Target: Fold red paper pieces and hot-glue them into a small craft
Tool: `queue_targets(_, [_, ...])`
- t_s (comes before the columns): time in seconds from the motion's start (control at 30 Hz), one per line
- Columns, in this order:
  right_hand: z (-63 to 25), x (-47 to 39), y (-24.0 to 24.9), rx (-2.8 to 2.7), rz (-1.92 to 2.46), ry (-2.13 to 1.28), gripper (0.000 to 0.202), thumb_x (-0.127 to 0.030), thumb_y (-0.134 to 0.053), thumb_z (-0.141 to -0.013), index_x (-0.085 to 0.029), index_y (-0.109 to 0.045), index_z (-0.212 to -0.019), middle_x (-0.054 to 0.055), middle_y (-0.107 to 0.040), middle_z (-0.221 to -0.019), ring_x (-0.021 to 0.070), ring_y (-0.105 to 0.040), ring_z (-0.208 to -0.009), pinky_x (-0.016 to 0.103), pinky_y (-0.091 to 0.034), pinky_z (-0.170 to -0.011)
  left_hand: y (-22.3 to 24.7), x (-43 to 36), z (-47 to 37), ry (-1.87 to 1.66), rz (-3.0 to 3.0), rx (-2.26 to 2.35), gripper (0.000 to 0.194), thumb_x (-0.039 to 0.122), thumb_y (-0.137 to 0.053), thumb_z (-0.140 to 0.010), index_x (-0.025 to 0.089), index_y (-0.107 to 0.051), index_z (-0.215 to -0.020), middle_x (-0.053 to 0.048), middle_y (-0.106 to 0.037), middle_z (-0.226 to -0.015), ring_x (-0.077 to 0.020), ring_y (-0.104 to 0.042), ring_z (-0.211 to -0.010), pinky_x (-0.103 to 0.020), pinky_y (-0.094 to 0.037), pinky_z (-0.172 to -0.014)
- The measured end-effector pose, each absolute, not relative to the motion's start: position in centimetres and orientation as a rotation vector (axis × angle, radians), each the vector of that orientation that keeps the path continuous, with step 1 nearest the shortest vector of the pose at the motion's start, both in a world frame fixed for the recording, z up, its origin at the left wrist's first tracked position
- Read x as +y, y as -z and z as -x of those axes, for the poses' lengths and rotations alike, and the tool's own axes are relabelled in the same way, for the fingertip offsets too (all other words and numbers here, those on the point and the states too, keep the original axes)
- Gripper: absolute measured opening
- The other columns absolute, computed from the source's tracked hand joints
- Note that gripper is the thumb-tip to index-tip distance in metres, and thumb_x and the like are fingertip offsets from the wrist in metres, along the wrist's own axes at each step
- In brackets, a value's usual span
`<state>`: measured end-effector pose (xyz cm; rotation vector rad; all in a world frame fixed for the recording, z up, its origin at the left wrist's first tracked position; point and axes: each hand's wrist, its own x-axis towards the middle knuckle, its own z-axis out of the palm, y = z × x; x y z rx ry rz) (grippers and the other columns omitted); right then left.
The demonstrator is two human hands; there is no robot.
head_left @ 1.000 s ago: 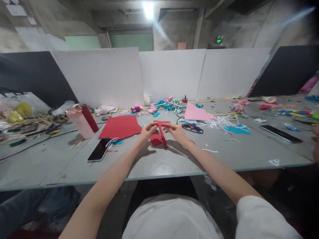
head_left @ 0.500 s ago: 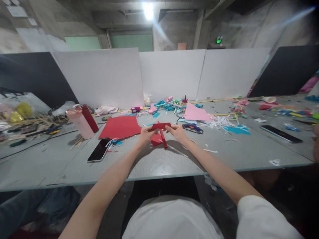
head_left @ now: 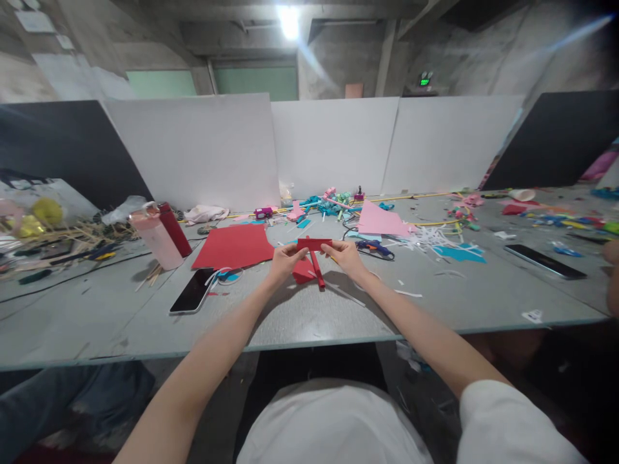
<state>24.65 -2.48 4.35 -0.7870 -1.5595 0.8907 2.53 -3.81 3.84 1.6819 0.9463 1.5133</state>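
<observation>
Between my two hands a narrow strip of red paper (head_left: 314, 244) is stretched sideways above the table. My left hand (head_left: 287, 259) pinches its left end with thumb and fingers. The right end is pinched by my right hand (head_left: 344, 255). Just below the strip a thin red paper stick (head_left: 317, 270) points toward me, its far part hidden behind the strip. Beside it, near my left fingers, lies a small red paper piece (head_left: 302, 272). A large red sheet (head_left: 233, 247) rests to the left of my left hand.
A blue glue gun (head_left: 375, 249) and a pink sheet (head_left: 384, 220) lie beyond my right hand. White paper shreds (head_left: 425, 237) are farther right. On the left are a phone (head_left: 192, 292), a pink bottle (head_left: 157, 240) and a red bottle (head_left: 175, 231). Another phone (head_left: 545, 261) lies at right.
The red strip is turned slightly between my fingers and now looks a little taller. Both hands stay in nearly the same place.
</observation>
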Motion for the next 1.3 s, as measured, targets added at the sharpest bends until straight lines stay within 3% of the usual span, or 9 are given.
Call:
queue_targets(0.27, [-24.4,-2.3,-4.2,-1.542,0.759,-0.884,0.053,-0.072,-0.081,-0.080,-0.021,-0.075,-0.096,0.005,-0.077,-0.079,0.0218,-0.071,-0.074,0.035,-0.058,-0.071,-3.4,-3.3,-2.5,-1.514,-1.679,0.942,0.048,0.064,-0.083,-0.082,0.017,-0.079,-0.086,-0.004,-0.073,-0.071,-0.0186,-0.067,-0.068,-0.032,-0.053,-0.073])
queue_targets(0.47, [-27.1,-3.6,-6.9,-1.726,0.963,-0.494,0.049,-0.060,-0.074,-0.089,-0.022,-0.068,-0.119,0.014,-0.073,-0.131,0.0237,-0.071,-0.094,0.036,-0.056,-0.078,-2.4,-2.2,-2.0,-1.510,-1.569,1.065,0.054,0.070,-0.073,-0.086,0.017,-0.077,-0.096,-0.003,-0.070,-0.069,-0.0190,-0.068,-0.066,-0.031,-0.053,-0.070])
queue_targets(0.53, [-29.3,-4.6,-7.7,-1.833,1.059,-0.381,0.036,-0.055,-0.065,-0.097,-0.020,-0.071,-0.106,0.010,-0.077,-0.110,0.0231,-0.068,-0.089,0.036,-0.053,-0.079,-2.1,-1.9,-1.9,-1.484,-1.559,1.134,0.054,0.070,-0.074,-0.084,0.017,-0.077,-0.094,-0.003,-0.069,-0.066,-0.0201,-0.069,-0.065,-0.031,-0.053,-0.068])
queue_targets(0.63, [-32.8,-6.7,-7.7,-1.951,1.211,-0.274,0.039,-0.052,-0.055,-0.103,-0.020,-0.071,-0.087,0.007,-0.075,-0.087,0.0217,-0.063,-0.078,0.034,-0.048,-0.074,-2.0,-1.8,-2.0,-1.470,-1.555,1.167,0.054,0.069,-0.069,-0.089,0.016,-0.080,-0.095,-0.008,-0.073,-0.072,-0.0210,-0.070,-0.068,-0.032,-0.055,-0.069])
queue_targets(0.77, [-36.3,-9.3,-5.8,-2.182,1.285,-0.252,0.035,-0.053,-0.064,-0.099,-0.021,-0.074,-0.087,0.008,-0.077,-0.095,0.0248,-0.067,-0.090,0.036,-0.049,-0.083,-2.2,-2.0,-2.3,-1.523,-1.462,1.077,0.055,0.067,-0.060,-0.095,0.016,-0.082,-0.094,-0.014,-0.080,-0.102,-0.0218,-0.074,-0.081,-0.034,-0.060,-0.072])
queue_targets(0.9, [-37.3,-10.6,-3.7,-2.385,1.215,-0.338,0.032,-0.053,-0.069,-0.096,-0.022,-0.074,-0.088,0.010,-0.075,-0.102,0.0276,-0.067,-0.099,0.040,-0.051,-0.091,-2.1,-1.8,-2.0,-1.553,-1.547,1.178,0.026,0.042,-0.076,-0.084,0.018,-0.080,-0.092,-0.007,-0.077,-0.083,-0.0182,-0.070,-0.070,-0.031,-0.057,-0.071])
queue_targets(1.0, [-37.4,-10.4,-3.3,-2.423,1.172,-0.330,0.032,-0.050,-0.065,-0.098,-0.022,-0.073,-0.083,0.013,-0.075,-0.098,0.0303,-0.067,-0.099,0.045,-0.050,-0.095,-1.9,-1.6,-1.8,-1.587,-1.575,1.218,0.018,0.029,-0.075,-0.080,0.020,-0.079,-0.095,-0.005,-0.078,-0.086,-0.0173,-0.070,-0.071,-0.029,-0.055,-0.070])
queue_targets(1.1, [-37.8,-10.0,-4.9,-2.366,1.171,-0.361,0.032,-0.053,-0.068,-0.095,-0.024,-0.074,-0.083,0.014,-0.077,-0.098,0.0316,-0.068,-0.097,0.047,-0.052,-0.093,-1.7,-1.5,-1.7,-1.595,-1.614,1.223,0.018,0.026,-0.072,-0.081,0.020,-0.080,-0.096,-0.006,-0.078,-0.088,-0.0173,-0.070,-0.072,-0.029,-0.053,-0.070])
queue_targets(1.3, [-37.7,-8.8,-12.1,-2.169,1.085,-0.786,0.048,-0.070,-0.065,-0.097,-0.022,-0.072,-0.090,0.009,-0.078,-0.085,0.0222,-0.068,-0.076,0.035,-0.051,-0.074,-1.4,-1.6,-1.7,-1.598,-1.696,1.273,0.016,0.023,-0.069,-0.083,0.020,-0.081,-0.094,-0.005,-0.078,-0.083,-0.0187,-0.069,-0.072,-0.030,-0.053,-0.072])
